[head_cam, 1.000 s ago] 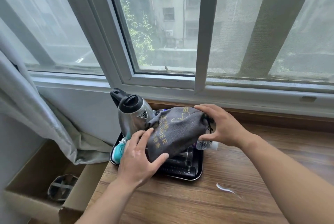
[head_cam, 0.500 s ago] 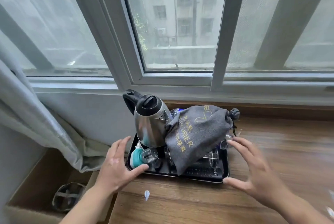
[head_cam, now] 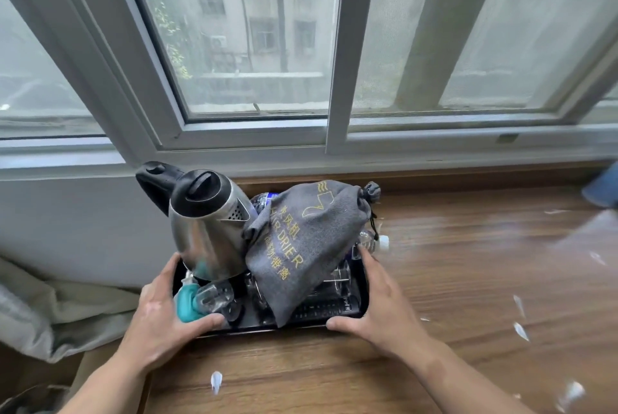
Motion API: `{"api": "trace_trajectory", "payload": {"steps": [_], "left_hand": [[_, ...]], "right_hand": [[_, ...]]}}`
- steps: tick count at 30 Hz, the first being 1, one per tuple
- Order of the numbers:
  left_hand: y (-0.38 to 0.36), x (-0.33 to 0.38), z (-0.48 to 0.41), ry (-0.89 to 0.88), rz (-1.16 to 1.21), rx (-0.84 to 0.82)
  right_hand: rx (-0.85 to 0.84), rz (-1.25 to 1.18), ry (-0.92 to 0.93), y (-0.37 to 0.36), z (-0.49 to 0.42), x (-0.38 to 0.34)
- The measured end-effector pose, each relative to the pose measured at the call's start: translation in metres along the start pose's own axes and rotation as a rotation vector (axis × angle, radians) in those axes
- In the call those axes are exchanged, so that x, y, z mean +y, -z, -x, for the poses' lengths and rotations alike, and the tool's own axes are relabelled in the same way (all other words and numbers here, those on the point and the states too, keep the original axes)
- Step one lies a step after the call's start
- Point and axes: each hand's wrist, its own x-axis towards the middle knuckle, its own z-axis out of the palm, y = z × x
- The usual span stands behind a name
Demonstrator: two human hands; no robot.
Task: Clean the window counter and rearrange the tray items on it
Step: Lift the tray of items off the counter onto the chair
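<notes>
A black tray (head_cam: 301, 329) sits at the left end of the wooden window counter (head_cam: 468, 280). On it stand a steel kettle (head_cam: 210, 229) with a black lid, a grey hair-drier bag (head_cam: 301, 246) leaning across the middle, a teal item (head_cam: 187, 306), clear glasses (head_cam: 217, 296) and a plastic bottle (head_cam: 371, 241). My left hand (head_cam: 164, 316) grips the tray's left front corner, thumb on the front rim. My right hand (head_cam: 378, 306) grips the right front corner the same way.
White paper scraps lie on the counter near the front (head_cam: 216, 381) and at the right (head_cam: 520, 330). A blue blurred object (head_cam: 602, 189) sits at the far right. A grey curtain (head_cam: 50, 313) hangs off the counter's left end. The window frame (head_cam: 334, 136) runs behind.
Both hands left the grey bag, which now rests on the tray, and closed on the tray's two front corners. The view shifted right and closer.
</notes>
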Motion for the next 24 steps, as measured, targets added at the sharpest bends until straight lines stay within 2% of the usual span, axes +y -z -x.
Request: {"api": "trace_trajectory", "payload": {"steps": [10, 18, 24], "left_hand": [[-0.006, 0.001, -0.004, -0.029, 0.150, 0.021], [-0.004, -0.006, -0.016, -0.019, 0.201, -0.002], [-0.010, -0.005, -0.015, -0.011, 0.184, 0.056]], "right_hand": [[0.027, -0.067, -0.055, -0.011, -0.010, -0.009], [0.073, -0.099, -0.072, -0.014, -0.013, -0.014], [0.120, -0.077, -0.100, -0.023, -0.017, -0.019]]}}
